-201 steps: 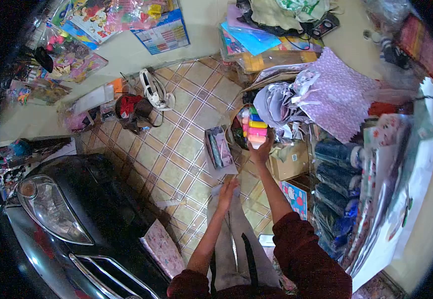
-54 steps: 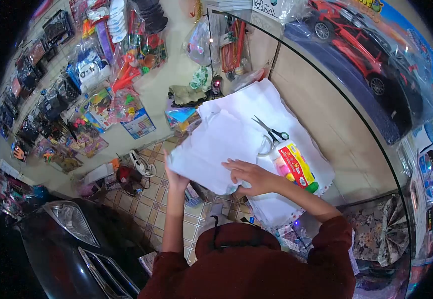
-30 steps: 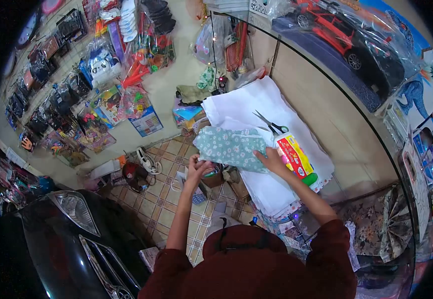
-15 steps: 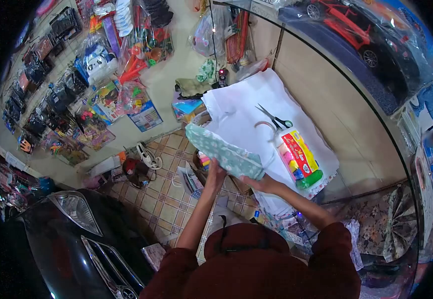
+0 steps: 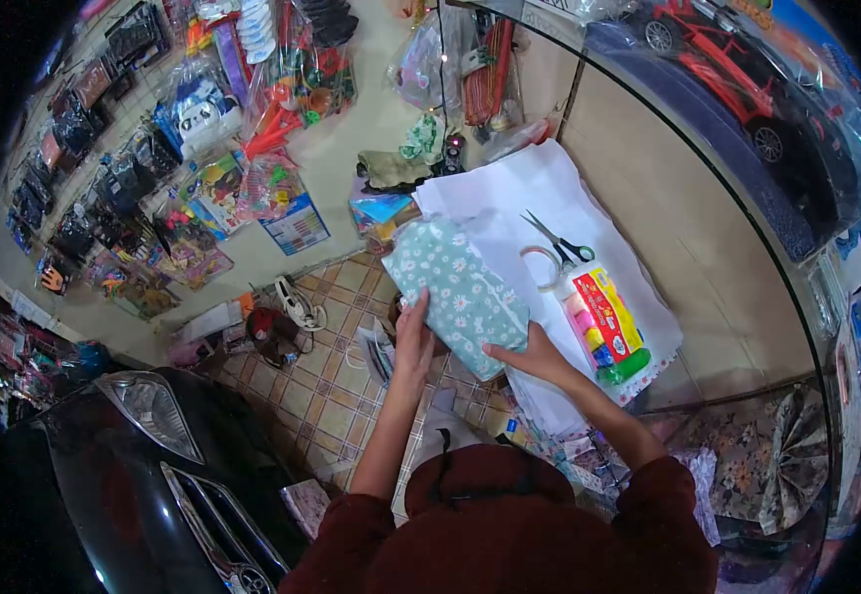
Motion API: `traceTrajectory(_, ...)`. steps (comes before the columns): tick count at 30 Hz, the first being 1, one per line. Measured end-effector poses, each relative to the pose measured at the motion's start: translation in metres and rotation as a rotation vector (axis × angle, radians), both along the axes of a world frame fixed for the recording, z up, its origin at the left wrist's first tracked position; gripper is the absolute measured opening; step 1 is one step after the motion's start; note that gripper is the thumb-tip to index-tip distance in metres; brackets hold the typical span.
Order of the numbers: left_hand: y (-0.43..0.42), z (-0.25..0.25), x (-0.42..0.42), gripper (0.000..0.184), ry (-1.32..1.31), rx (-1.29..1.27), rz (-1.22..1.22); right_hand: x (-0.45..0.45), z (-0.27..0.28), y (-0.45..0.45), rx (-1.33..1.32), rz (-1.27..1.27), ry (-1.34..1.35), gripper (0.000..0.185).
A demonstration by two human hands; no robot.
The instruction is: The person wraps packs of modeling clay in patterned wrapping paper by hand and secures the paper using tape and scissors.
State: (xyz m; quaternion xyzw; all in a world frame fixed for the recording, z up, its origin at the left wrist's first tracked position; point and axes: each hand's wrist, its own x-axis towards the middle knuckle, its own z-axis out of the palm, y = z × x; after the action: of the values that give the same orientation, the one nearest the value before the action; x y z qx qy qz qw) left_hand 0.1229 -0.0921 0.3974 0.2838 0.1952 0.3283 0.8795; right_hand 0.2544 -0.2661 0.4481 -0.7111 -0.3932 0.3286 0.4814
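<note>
Between my two hands is a flat parcel wrapped in pale green paper with white daisies (image 5: 460, 287), its broad face turned up to me. My left hand (image 5: 412, 337) grips its near left edge, the fingers partly hidden underneath. At the lower right corner my right hand (image 5: 531, 356) holds it, thumb on top. To the right of the parcel, white sheets of paper (image 5: 519, 188) lie stacked. On them are scissors (image 5: 561, 240) with blades apart, a roll of tape (image 5: 541, 265) and a clear pack with a red and yellow label (image 5: 604, 315).
A glass-edged counter (image 5: 737, 178) curves along the right, with a boxed red toy car (image 5: 717, 74) above. Packaged goods hang on the left wall (image 5: 321, 188). A black car (image 5: 123, 485) stands at lower left on the tiled floor (image 5: 302, 396).
The parcel has been tipped from a steep, edge-on angle so that its broad face shows. Both hands stay on it. The view has shifted slightly.
</note>
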Motion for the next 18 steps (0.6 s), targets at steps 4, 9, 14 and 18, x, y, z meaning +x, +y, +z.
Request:
traceTrajectory(4, -0.013, 0.011, -0.006, 0.047, -0.06, -0.194, -0.17, 0.006, -0.006, -0.004, -0.012, -0.073, 0.059, 0.079)
traceTrajectory(9, -0.033, 0.002, -0.001, 0.05, 0.203, 0.146, -0.137, 0.023, -0.022, 0.001, 0.062, 0.086, 0.299, 0.081)
traceTrajectory(14, -0.006, 0.01, -0.022, 0.055, 0.271, 0.295, 0.276, 0.001, 0.009, -0.02, 0.009, 0.206, -0.419, 0.082)
traceTrajectory(18, 0.012, 0.015, -0.042, 0.054, 0.155, 0.321, 0.368, -0.022, -0.009, -0.022, -0.163, 0.224, -0.834, 0.072)
